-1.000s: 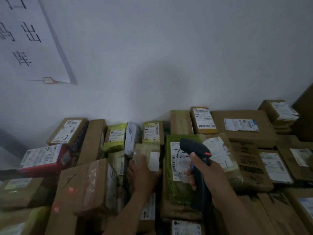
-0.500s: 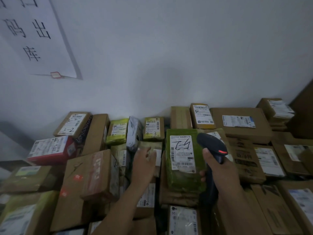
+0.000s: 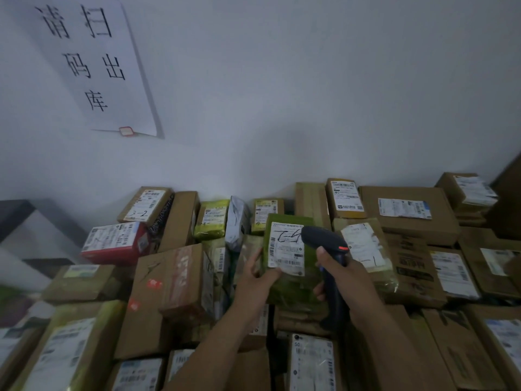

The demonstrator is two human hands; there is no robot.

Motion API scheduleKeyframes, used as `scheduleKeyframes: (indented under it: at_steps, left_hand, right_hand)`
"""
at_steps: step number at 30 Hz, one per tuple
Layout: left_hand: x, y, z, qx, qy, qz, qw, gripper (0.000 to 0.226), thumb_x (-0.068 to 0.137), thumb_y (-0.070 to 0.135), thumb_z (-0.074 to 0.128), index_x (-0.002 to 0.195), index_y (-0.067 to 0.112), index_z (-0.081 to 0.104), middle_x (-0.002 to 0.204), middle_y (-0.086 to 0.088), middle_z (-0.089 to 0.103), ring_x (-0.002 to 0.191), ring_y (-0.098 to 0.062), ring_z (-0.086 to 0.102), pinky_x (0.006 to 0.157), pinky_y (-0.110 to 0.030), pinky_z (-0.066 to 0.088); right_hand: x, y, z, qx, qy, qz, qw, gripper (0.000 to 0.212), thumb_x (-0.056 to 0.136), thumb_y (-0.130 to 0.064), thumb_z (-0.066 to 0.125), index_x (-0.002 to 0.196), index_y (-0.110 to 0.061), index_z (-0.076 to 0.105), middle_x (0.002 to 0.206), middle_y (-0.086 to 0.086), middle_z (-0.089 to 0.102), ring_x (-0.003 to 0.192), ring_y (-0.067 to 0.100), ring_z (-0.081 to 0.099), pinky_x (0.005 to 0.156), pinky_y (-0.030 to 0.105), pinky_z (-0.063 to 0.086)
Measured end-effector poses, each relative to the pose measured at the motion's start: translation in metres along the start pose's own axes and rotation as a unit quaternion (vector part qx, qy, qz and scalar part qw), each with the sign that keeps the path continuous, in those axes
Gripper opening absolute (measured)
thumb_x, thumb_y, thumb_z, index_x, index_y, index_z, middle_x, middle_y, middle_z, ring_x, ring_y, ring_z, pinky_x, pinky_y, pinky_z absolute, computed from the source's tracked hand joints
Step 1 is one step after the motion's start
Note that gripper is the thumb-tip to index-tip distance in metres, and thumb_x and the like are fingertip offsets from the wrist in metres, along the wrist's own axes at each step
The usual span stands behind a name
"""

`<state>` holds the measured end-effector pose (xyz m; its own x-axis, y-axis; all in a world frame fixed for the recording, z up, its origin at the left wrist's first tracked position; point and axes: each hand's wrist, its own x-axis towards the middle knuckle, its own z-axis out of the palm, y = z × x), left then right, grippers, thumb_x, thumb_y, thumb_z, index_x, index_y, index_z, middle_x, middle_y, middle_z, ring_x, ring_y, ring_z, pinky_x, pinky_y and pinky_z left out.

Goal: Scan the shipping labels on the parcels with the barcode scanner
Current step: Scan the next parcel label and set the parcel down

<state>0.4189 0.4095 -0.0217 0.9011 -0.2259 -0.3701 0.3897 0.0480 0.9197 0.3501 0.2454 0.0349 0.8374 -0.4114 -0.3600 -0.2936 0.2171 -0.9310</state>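
Up and to the left of the green parcel (image 3: 293, 286), one paper sign (image 3: 93, 66) hangs on the wall. Parcels crowd every side of the green one. There are well over twenty, but the frame cuts some off, so an exact count is not possible.

The person's left grip (image 3: 253, 277) holds the green parcel at its lower left edge, with the thumb on the front by the bottom corner of the label (image 3: 286, 249). The parcel is propped upright above the pile and faces the person. Its one label has its long axis running top to bottom, with barcodes down the left side and along the foot.

The one scanner (image 3: 324, 241) has its head at the label's upper right edge and its nose pointing left across it. The right grip (image 3: 341, 277) is wrapped round the scanner's handle, just right of the parcel. The window probably sits too close and too side-on to the label, so the next move is likely to turn the nose onto the barcodes.
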Motion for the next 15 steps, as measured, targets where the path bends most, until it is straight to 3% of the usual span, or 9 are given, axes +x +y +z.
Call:
scheduleKeyframes:
  at_steps: [3,5,9,15]
  left_hand:
    - [0.011,0.007,-0.019,-0.014,0.071,0.037,0.997,0.062,0.088,0.011,0.072,0.138,0.039,0.046,0.126,0.007,0.060,0.113,-0.017,0.062,0.092,-0.040,0.055]
    - [0.025,0.012,-0.031,-0.021,0.097,0.050,0.994,0.059,0.088,0.007,0.070,0.133,0.039,0.048,0.128,0.000,0.061,0.116,-0.023,0.060,0.096,-0.046,0.053]
    - [0.058,0.017,-0.045,-0.046,0.125,0.004,0.991,0.055,0.092,0.005,0.063,0.141,0.025,0.048,0.131,-0.008,0.060,0.111,-0.031,0.064,0.096,-0.052,0.053]
    - [0.089,0.004,-0.048,-0.026,0.131,0.025,0.991,0.049,0.098,0.003,0.053,0.144,0.016,0.047,0.120,-0.004,0.064,0.104,-0.021,0.064,0.091,-0.043,0.055]
  right_hand:
    - [0.003,0.003,0.008,-0.003,-0.017,0.012,1.000,0.037,0.086,-0.041,0.070,0.095,-0.006,0.066,0.059,0.007,0.065,0.044,0.019,0.062,0.042,0.026,0.051]
    - [0.008,0.007,0.010,-0.018,-0.008,0.022,1.000,0.040,0.086,-0.043,0.070,0.092,-0.004,0.066,0.057,0.005,0.064,0.042,0.018,0.061,0.041,0.024,0.049]
    - [0.019,0.019,0.013,-0.038,-0.011,0.052,0.998,0.040,0.087,-0.041,0.071,0.079,-0.003,0.064,0.053,0.005,0.061,0.041,0.017,0.058,0.040,0.023,0.048]
    - [0.029,0.041,0.013,-0.043,-0.024,0.092,0.995,0.033,0.086,-0.034,0.073,0.074,-0.006,0.062,0.053,0.009,0.060,0.041,0.020,0.056,0.041,0.024,0.046]
